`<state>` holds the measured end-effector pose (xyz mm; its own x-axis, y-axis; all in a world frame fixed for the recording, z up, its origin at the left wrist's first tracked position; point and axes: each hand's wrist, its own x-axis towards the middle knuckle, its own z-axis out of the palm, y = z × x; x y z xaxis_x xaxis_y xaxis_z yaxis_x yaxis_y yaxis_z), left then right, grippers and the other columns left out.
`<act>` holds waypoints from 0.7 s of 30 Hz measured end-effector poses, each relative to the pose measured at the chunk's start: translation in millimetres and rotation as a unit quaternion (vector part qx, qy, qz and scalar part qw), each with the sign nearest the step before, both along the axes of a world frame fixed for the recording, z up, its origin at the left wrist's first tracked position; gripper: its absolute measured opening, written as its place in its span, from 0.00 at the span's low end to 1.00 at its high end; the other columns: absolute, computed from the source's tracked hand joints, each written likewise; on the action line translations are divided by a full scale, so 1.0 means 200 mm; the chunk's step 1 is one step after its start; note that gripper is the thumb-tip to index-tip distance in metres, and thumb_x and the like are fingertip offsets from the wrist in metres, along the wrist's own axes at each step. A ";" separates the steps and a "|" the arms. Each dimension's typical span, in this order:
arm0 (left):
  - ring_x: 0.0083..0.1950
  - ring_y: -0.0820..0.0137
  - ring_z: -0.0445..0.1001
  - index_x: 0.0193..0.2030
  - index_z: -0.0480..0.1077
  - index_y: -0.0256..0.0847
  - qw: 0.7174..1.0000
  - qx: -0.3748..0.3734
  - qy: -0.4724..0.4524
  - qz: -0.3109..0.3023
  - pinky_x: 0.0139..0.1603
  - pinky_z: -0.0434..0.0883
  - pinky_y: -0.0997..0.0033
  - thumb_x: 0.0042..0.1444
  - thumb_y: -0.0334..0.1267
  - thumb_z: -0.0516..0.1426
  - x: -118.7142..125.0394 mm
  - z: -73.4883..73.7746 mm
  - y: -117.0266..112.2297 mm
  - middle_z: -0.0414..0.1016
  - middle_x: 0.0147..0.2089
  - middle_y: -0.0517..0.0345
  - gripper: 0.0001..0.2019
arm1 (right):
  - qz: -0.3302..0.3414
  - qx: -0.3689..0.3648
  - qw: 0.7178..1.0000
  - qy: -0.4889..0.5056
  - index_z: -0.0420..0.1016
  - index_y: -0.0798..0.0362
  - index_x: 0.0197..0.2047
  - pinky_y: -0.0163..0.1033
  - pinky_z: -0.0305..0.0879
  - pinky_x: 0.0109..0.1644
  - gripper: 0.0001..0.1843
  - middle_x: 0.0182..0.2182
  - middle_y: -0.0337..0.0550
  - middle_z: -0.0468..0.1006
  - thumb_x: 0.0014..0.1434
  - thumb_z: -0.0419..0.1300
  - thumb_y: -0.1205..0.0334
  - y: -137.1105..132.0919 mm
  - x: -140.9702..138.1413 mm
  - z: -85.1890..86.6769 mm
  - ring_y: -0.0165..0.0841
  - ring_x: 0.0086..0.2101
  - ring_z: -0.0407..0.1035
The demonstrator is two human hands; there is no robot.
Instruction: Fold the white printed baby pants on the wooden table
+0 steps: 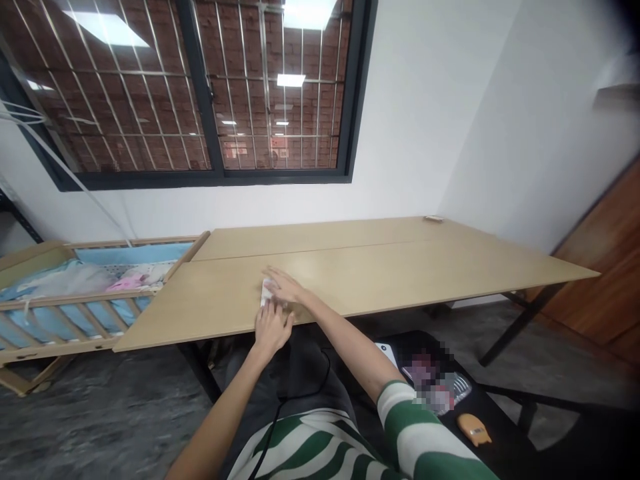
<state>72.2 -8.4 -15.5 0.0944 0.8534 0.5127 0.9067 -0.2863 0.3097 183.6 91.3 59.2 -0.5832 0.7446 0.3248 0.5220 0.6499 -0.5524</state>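
Note:
A small white flat piece (265,291) lies on the wooden table (370,280) near its front edge, partly covered by my hands; its kind cannot be made out. My left hand (273,327) comes in from below, its fingertips pressed on the near end of the piece and its thumb off to the right. From the right, my right hand (284,285) reaches across the far end, slightly blurred. Its fingers are stretched out over the top of the piece. The two hands are close together, and the tabletop between them is hidden.
A wooden cot (100,327) with blue lining stands left of the table. Below the front edge, a black seat (500,427) carries an orange object (474,429) and a blurred-out package. A small light object (433,218) lies at the far edge. A dark cable (270,433) hangs over my lap.

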 end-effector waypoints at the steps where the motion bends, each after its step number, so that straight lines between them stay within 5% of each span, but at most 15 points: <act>1: 0.72 0.46 0.58 0.67 0.65 0.35 1.000 0.005 0.010 -0.005 0.69 0.59 0.48 0.66 0.52 0.51 0.02 -0.02 -0.02 0.63 0.70 0.37 0.29 | 0.050 0.010 0.998 -0.021 0.58 0.48 0.72 0.49 0.42 0.74 0.32 0.73 0.48 0.52 0.70 0.52 0.46 -0.03 -0.02 -0.01 0.41 0.71 0.46; 4: 0.72 0.43 0.56 0.66 0.66 0.33 0.999 0.022 0.032 -0.006 0.70 0.55 0.42 0.67 0.50 0.49 0.05 -0.06 -0.05 0.64 0.68 0.35 0.29 | 0.137 -0.008 0.988 -0.076 0.63 0.44 0.71 0.46 0.41 0.74 0.31 0.73 0.42 0.53 0.69 0.52 0.43 -0.11 -0.06 -0.05 0.40 0.71 0.46; 8: 0.71 0.42 0.58 0.68 0.64 0.29 0.998 0.042 0.047 0.007 0.69 0.57 0.41 0.67 0.51 0.49 0.05 -0.06 -0.05 0.65 0.68 0.31 0.31 | 0.157 -0.065 0.973 -0.158 0.63 0.46 0.71 0.44 0.39 0.74 0.30 0.73 0.42 0.54 0.71 0.48 0.43 -0.10 -0.03 -0.11 0.38 0.72 0.45; 13: 0.71 0.43 0.59 0.64 0.68 0.27 0.997 0.044 0.060 0.017 0.69 0.59 0.44 0.67 0.54 0.48 0.04 -0.07 -0.04 0.66 0.66 0.28 0.32 | 0.137 -0.082 0.966 -0.205 0.60 0.47 0.72 0.45 0.33 0.75 0.32 0.73 0.42 0.51 0.72 0.42 0.42 0.05 0.01 -0.10 0.36 0.73 0.40; 21: 0.74 0.44 0.54 0.70 0.62 0.32 0.999 0.000 0.040 0.018 0.71 0.57 0.44 0.66 0.54 0.50 0.04 -0.06 -0.02 0.60 0.71 0.34 0.33 | 0.065 -0.091 0.986 -0.128 0.68 0.48 0.68 0.46 0.37 0.75 0.29 0.71 0.45 0.58 0.66 0.58 0.49 0.38 -0.01 -0.14 0.38 0.71 0.47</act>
